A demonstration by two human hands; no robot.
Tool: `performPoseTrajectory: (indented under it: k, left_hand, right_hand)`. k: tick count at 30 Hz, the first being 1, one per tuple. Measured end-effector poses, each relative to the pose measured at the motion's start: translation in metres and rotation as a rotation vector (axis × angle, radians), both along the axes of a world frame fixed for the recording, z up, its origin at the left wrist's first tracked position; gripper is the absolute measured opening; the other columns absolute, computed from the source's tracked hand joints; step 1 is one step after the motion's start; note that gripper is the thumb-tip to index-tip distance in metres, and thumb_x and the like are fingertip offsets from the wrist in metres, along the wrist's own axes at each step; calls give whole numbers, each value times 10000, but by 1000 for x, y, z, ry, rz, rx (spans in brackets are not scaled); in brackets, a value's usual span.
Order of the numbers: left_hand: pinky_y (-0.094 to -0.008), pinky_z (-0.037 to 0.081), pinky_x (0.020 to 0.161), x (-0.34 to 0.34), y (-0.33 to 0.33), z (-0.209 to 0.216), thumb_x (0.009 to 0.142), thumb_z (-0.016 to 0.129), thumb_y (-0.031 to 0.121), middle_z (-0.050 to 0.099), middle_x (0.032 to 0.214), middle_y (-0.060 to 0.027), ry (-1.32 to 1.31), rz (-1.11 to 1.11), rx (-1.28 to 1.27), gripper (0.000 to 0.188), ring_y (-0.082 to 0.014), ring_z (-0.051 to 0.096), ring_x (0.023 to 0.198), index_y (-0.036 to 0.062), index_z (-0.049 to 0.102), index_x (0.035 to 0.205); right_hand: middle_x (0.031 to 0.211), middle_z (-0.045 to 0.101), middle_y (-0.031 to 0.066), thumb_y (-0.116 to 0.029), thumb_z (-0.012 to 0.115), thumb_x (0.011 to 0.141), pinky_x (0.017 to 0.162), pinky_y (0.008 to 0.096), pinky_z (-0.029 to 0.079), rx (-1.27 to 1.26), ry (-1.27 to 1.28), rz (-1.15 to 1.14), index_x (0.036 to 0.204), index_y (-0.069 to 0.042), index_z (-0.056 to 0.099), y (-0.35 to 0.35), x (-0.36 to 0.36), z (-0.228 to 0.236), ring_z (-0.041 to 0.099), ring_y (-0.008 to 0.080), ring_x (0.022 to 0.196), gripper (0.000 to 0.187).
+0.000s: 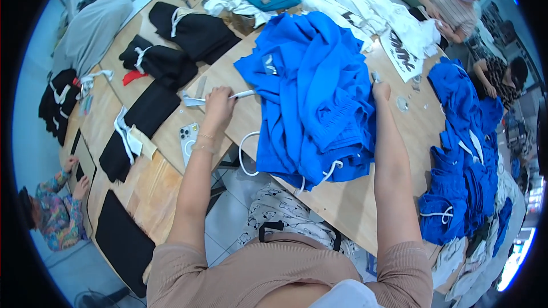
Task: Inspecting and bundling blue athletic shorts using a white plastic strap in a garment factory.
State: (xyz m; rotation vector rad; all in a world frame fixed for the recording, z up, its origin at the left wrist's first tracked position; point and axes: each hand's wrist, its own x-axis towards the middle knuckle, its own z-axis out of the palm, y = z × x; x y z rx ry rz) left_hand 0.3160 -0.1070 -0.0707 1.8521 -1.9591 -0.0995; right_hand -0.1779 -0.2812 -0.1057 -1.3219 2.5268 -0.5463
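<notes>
A heap of blue shorts (319, 88) with white drawstrings lies on the wooden table in front of me. At its left side my left hand (220, 104) is closed on a white fabric strip (245, 94), which runs from my fingers to the heap's edge. The strip's other part (194, 101) sticks out left of that hand. My right hand (381, 90) is closed at the heap's right edge. A small greyish piece shows at its fingertips, too small to name.
Black fabric bundles (151, 105) tied with white strips lie at left, near a phone (188, 140). More blue shorts (456, 177) are piled at right. White printed garments (394, 28) lie at the far right. Co-workers sit at the left (57, 211) and far right (454, 5).
</notes>
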Motion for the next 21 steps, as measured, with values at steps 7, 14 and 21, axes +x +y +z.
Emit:
performPoseTrajectory:
  k: [7,14,21]
  left_hand:
    - [-271,444,547,38,54,60,898,510,169,588,640,-56,527,1,468,256,-103,534,588,-24,623,773]
    - [-206,353,545,37,32,127,945,496,249,449,621,35,935,-83,262,312,-48,415,576,30,571,735]
    - [-228,355,544,-117,-35,221,920,525,253,535,674,19,906,-581,140,285,-54,467,612,10,623,808]
  right_hand:
    - [677,453,71,-159,328,976,678,410,516,-863,-1621,-391,759,-45,395,64,-74,11,483,225,611,254]
    - [668,472,27,-63,467,887,504,271,348,-917,-1383,69,958,-33,507,68,-77,108,413,118,542,87]
    - [774,567,-13,-86,543,812,587,214,378,-213,-855,1038,1104,-32,658,112,192,202,446,62,650,318]
